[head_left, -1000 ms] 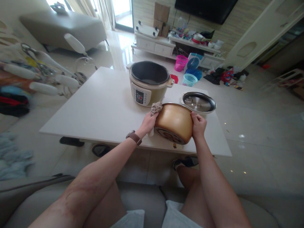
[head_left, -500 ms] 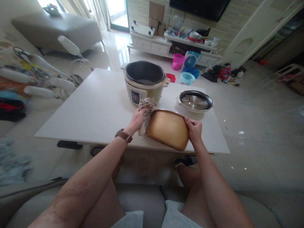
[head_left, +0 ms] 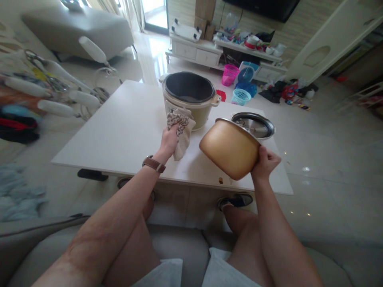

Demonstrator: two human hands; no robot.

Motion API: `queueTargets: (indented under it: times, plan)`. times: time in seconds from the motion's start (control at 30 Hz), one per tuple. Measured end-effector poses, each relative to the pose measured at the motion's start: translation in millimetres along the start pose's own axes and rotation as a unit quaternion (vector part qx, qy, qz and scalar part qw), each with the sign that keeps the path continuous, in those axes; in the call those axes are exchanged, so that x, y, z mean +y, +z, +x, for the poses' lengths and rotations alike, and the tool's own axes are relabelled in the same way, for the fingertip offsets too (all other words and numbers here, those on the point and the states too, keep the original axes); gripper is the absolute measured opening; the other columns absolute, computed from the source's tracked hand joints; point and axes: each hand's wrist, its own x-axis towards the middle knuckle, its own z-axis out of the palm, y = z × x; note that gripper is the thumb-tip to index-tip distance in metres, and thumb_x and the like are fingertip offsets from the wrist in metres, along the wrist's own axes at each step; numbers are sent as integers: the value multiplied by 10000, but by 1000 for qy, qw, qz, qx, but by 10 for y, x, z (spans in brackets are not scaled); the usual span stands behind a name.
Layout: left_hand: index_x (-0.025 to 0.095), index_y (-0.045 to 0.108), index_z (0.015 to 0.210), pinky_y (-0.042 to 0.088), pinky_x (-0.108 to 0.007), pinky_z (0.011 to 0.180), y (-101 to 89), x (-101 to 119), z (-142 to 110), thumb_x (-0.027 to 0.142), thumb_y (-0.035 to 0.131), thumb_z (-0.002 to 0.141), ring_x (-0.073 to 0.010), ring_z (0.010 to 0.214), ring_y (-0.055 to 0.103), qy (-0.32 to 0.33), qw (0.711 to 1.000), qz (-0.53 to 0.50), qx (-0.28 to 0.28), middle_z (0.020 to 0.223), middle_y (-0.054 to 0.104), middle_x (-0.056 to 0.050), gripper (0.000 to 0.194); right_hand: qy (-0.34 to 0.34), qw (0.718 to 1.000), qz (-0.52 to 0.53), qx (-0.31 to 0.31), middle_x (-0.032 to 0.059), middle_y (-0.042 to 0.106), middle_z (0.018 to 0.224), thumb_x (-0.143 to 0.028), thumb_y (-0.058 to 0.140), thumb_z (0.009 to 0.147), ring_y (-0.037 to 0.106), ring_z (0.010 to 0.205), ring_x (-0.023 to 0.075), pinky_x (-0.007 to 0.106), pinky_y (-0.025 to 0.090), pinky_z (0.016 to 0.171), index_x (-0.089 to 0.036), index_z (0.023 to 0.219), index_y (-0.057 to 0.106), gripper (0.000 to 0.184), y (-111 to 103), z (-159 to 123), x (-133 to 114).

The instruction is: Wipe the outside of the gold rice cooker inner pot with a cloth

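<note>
My right hand [head_left: 265,162] grips the golden inner pot [head_left: 229,148] at its lower right side and holds it tilted above the white table [head_left: 125,131], its mouth turned away from me. My left hand [head_left: 170,140], a brown watch on its wrist, is closed on a patterned cloth [head_left: 180,129] that hangs just left of the pot, apart from it. Behind the cloth stands the beige pressure cooker base [head_left: 190,97], open on top with a dark interior. The steel lid [head_left: 254,124] lies on the table behind the pot, partly hidden by it.
I sit on a grey sofa with my knees under the table's near edge. A drying rack [head_left: 54,95] with clothes stands to the left. Baskets [head_left: 241,97], a cluttered white TV cabinet [head_left: 209,56] and a grey couch [head_left: 77,32] lie beyond the table.
My right hand has lifted the pot up and to the right, tilting it. My left hand has drawn the cloth off the pot and away to the left.
</note>
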Motion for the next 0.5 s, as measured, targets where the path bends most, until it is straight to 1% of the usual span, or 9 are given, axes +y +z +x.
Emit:
queueTargets:
  times: [0.1, 0.2, 0.27, 0.33, 0.43, 0.47, 0.5]
  plan:
    - [130, 745, 1010, 586, -449, 1011, 10, 4, 1, 462, 626, 857, -338, 1076, 746, -5, 1000, -2, 1, 1014, 798, -124, 384, -3, 997, -37, -73, -59, 219, 544, -777, 674, 807, 219, 565, 96, 305, 175, 559, -239, 494, 295, 728, 149, -191, 35]
    - [131, 740, 1026, 581, -459, 1016, 12, 12, 6, 468, 619, 865, -345, 1095, 741, -5, 1000, -2, 1, 1024, 794, -124, 392, -12, 993, -53, -107, -65, 206, 536, -751, 688, 815, 203, 554, 91, 307, 158, 563, -239, 490, 273, 735, 173, -316, 42]
    - [128, 739, 1043, 577, -461, 1021, 6, 8, 9, 475, 619, 868, -348, 1110, 737, -3, 1000, -4, -6, 1046, 792, -128, 407, -7, 991, -51, -125, -67, 195, 535, -747, 688, 818, 190, 553, 92, 309, 145, 562, -241, 491, 261, 739, 101, -368, 25]
    - [128, 739, 1059, 577, -450, 1020, -2, -3, 15, 485, 620, 869, -342, 1117, 735, -5, 1000, -7, -13, 1047, 794, -127, 421, 15, 987, -46, -151, -67, 188, 533, -760, 690, 806, 184, 549, 93, 307, 135, 552, -242, 488, 262, 743, -27, -428, 1]
    - [133, 738, 1078, 578, -442, 1022, -13, -16, 35, 481, 618, 876, -331, 1131, 732, -9, 1000, -16, -18, 1057, 796, -122, 420, 73, 975, -22, -208, -65, 212, 526, -767, 723, 765, 196, 535, 93, 297, 139, 523, -240, 484, 289, 738, -264, -531, -7]
    - [132, 736, 1083, 577, -447, 1026, -15, -16, 44, 477, 616, 880, -332, 1141, 730, -9, 1000, -20, -17, 1070, 795, -124, 418, 93, 972, -10, -216, -65, 222, 526, -763, 735, 753, 199, 530, 92, 294, 144, 511, -241, 488, 298, 730, -336, -548, 3]
    - [130, 734, 1090, 576, -454, 1030, -18, -13, 52, 473, 614, 885, -334, 1149, 728, -8, 1000, -24, -15, 1083, 793, -127, 417, 107, 972, 2, -211, -65, 226, 528, -763, 733, 753, 198, 526, 92, 291, 149, 501, -243, 498, 301, 722, -395, -545, 18]
